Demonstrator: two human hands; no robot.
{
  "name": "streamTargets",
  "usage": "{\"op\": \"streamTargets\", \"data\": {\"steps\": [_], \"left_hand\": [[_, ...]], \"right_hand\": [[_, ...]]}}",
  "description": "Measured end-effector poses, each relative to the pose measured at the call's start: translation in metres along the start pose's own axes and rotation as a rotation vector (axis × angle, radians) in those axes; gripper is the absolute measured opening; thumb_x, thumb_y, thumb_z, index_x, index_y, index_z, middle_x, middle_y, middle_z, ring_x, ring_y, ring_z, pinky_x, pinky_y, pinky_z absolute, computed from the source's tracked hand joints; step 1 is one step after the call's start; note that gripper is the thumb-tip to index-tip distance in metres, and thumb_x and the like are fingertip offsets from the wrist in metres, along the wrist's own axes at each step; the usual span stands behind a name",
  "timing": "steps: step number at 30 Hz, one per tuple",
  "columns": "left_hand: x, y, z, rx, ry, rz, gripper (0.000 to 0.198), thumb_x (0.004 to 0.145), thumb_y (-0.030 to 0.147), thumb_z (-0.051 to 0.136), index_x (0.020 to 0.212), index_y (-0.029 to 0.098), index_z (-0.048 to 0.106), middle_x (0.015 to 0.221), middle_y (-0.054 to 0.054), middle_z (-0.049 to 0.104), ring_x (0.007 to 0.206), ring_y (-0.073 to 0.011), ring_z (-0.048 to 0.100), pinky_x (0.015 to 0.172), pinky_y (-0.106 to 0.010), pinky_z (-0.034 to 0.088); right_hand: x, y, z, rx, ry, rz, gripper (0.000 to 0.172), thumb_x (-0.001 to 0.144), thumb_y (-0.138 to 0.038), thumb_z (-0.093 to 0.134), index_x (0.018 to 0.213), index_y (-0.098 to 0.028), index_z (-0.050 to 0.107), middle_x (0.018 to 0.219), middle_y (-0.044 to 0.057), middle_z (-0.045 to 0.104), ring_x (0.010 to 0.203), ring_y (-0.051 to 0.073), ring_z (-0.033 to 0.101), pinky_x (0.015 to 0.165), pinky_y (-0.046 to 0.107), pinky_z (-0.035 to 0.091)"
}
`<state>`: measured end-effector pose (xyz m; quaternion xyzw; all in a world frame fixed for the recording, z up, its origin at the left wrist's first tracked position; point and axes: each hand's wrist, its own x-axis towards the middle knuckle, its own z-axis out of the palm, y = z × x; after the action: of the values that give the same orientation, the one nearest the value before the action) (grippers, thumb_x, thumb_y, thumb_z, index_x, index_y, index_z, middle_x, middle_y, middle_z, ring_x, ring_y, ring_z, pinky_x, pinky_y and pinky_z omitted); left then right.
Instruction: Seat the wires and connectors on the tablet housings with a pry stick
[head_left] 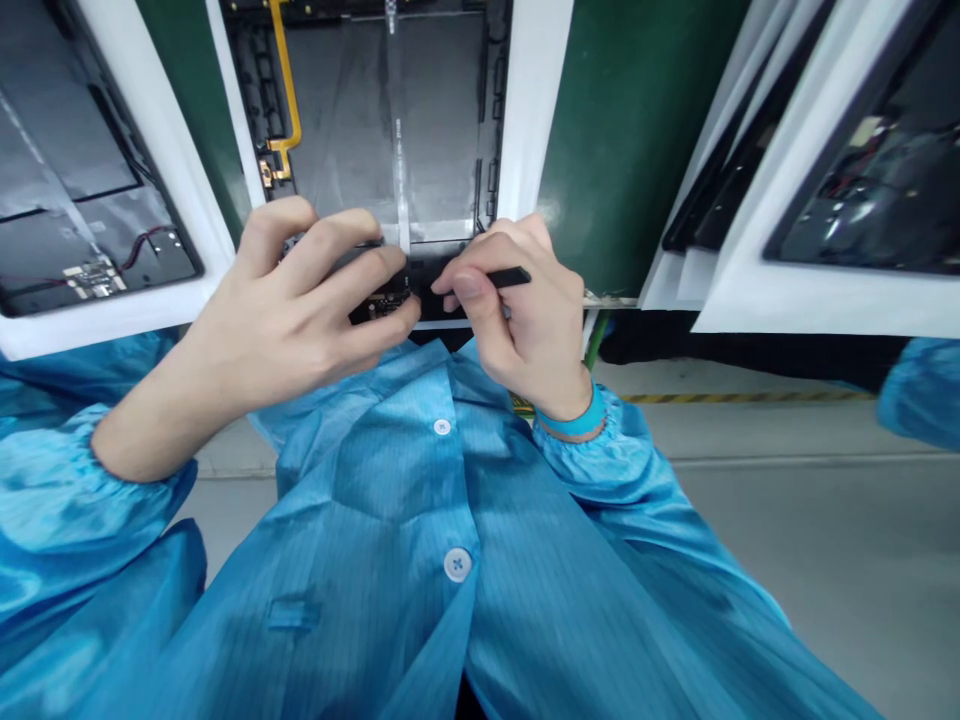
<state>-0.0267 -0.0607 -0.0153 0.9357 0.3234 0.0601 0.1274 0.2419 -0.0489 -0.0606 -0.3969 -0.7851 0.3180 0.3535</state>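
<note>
Directly in front of me lies an opened tablet-like device point(442, 130), its inner side up, in a white frame or sheet. A yellow flex cable point(289, 90) runs down its left side, and a pale ribbon point(400, 180) along its middle. My left hand point(307, 300) rests over the near left part with fingers spread and bent, fingertips at a small circuit board point(386, 303). In my right hand point(521, 300) a slim black stick-like tool point(510, 277) is pinched between thumb and fingers. Its working end is hidden by the fingers, near the device's lower edge.
Another opened device point(82, 190) lies at left on white backing. Several devices in white sheets point(817, 170) are stacked leaning at right. The bench surface point(630, 130) is green. A blue sleeve point(922, 395) of another person shows at the right edge.
</note>
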Motion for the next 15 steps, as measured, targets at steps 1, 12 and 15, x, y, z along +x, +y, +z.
{"op": "streamTargets", "data": {"steps": [1, 12, 15], "left_hand": [[0.000, -0.001, 0.000, 0.005, 0.012, 0.005, 0.033, 0.120, 0.033, 0.045, 0.145, 0.026, 0.066, 0.160, -0.004, 0.063, 0.156, -0.0461, 0.062, 0.116, -0.081, 0.058], [-0.004, -0.003, 0.011, -0.015, 0.125, -0.017, 0.029, 0.117, 0.032, 0.060, 0.145, 0.032, 0.068, 0.163, -0.004, 0.062, 0.154, -0.0436, 0.063, 0.117, -0.084, 0.057], [-0.006, 0.000, 0.015, -0.013, 0.144, -0.020, 0.032, 0.116, 0.031, 0.064, 0.147, 0.033, 0.067, 0.162, -0.004, 0.062, 0.153, -0.0412, 0.063, 0.119, -0.082, 0.057]], "right_hand": [[0.001, 0.000, 0.000, -0.018, -0.002, -0.007, 0.042, 0.124, -0.052, 0.040, 0.105, -0.029, 0.069, 0.087, 0.001, 0.077, 0.089, 0.024, 0.072, 0.095, 0.050, 0.056], [0.010, 0.005, -0.007, -0.159, -0.084, -0.087, 0.047, 0.123, -0.055, 0.033, 0.105, -0.031, 0.069, 0.087, 0.002, 0.075, 0.089, 0.026, 0.071, 0.095, 0.054, 0.052], [0.013, 0.005, -0.012, -0.184, -0.056, -0.036, 0.049, 0.123, -0.057, 0.033, 0.101, -0.031, 0.068, 0.085, 0.002, 0.074, 0.089, 0.026, 0.070, 0.097, 0.055, 0.051]]}}
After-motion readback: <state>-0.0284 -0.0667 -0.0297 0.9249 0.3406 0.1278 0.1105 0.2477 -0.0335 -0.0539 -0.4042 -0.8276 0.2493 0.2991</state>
